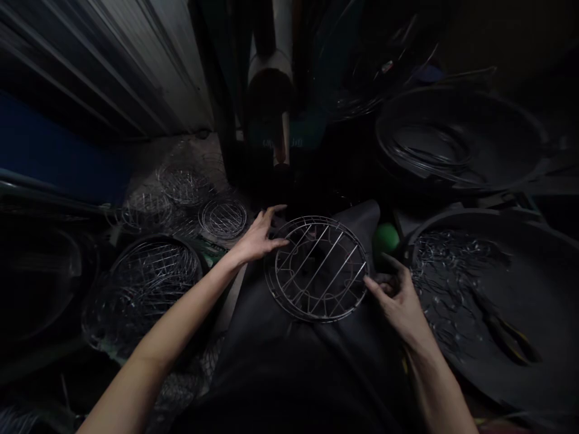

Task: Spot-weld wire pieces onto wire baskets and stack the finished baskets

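Note:
A round wire rack (317, 267) with parallel bars lies on a dark cloth (289, 337) in front of me. My left hand (259, 236) rests at its left rim, fingers stretched out and touching the wire. At the rack's right rim my right hand (398, 296) has its forefinger on the wire and its other fingers curled; whether they hold anything is hidden in the dark.
Finished wire racks (223, 218) lie scattered on the floor at left, and a stack of them (149, 277) sits nearer. A large dark basin (534, 289) at right holds loose wire pieces and pliers (506, 333). A green ball-like object (385, 239) sits beside the rack. Another basin (456, 138) stands behind.

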Available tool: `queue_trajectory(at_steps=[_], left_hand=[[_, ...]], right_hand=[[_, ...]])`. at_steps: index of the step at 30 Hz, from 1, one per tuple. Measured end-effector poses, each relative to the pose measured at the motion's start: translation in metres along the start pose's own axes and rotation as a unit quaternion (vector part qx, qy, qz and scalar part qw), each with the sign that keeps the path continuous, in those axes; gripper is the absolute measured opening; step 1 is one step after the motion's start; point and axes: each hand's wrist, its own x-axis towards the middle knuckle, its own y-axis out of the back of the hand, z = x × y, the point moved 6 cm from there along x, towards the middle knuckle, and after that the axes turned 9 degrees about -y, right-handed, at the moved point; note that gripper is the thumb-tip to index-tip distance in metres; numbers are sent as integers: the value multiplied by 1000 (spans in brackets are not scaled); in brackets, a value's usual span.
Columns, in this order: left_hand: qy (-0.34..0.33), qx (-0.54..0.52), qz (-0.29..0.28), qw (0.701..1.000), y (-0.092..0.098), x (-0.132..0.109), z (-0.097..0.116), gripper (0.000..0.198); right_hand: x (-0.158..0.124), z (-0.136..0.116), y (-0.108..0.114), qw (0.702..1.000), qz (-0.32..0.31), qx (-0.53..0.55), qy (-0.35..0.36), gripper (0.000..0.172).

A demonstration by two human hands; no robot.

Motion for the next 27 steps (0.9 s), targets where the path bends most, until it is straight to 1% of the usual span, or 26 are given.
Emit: queue_trajectory(at_steps=[2, 5, 7, 9, 11, 13, 15, 17, 19, 21, 27], left_hand=[[4, -2, -13, 1000, 3, 3, -1, 77], [15, -5, -25, 1000, 9, 4, 2, 79], [26, -22, -16, 999, 15, 6, 2, 79], [42, -46, -16, 998, 18, 10, -2, 78], [56, -76, -46, 994, 16, 18, -6, 78], [66, -104, -99, 987, 10, 25, -8, 81], [77, -116, -143, 980, 4, 31, -8, 85], [86, -123, -163, 975, 1, 34, -7, 86], [96, -133, -171, 971, -1, 37, -7, 85], [101, -145, -177, 968, -2, 38, -8, 84], [110, -183, -173, 961, -1, 39, -19, 83]], right_hand=[[1, 0, 0, 1000, 2, 16, -3, 75], [-1, 0, 3, 1000, -4, 26, 1, 72], [-2, 4, 10, 999, -13, 41, -4, 69], [-2, 9, 20, 998, -8, 58, -10, 67], [0, 15, 30, 998, 1, 67, -17, 67], [0, 19, 34, 998, -14, 65, -22, 72], [0, 22, 32, 997, -52, 56, -25, 79], [-1, 25, 27, 994, -90, 49, -31, 86], [-2, 27, 22, 992, -109, 51, -44, 90], [-2, 27, 19, 990, -116, 57, -52, 91], [5, 17, 14, 988, -140, 49, -44, 89]])
